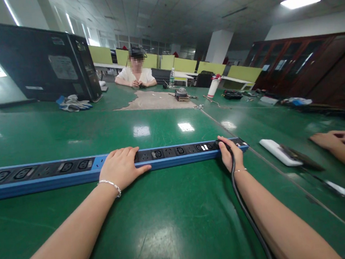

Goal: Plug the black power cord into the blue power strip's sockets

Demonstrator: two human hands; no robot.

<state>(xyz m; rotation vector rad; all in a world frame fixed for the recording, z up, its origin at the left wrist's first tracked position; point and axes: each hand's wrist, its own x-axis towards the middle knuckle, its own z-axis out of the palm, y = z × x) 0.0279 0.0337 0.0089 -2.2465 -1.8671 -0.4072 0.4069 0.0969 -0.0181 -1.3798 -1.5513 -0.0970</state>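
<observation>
A long blue power strip (179,160) with a black socket face lies across the green table in front of me. My left hand (118,167) grips it near the middle of the visible length, fingers over the top and the thumb along the near side. At the right end, my right hand (231,154) is closed around a black plug held against the sockets. Fingers mostly cover the plug, so how far it sits in the socket is hidden. From this hand a black power cord (246,210) runs down along my right forearm and off the bottom edge.
Another person's hands (332,140) rest at the right, near a white box-shaped object (276,152) and a dark flat item (302,157). A second person (135,73) sits across the table. A black computer case (37,64) and work gloves (74,103) stand at far left.
</observation>
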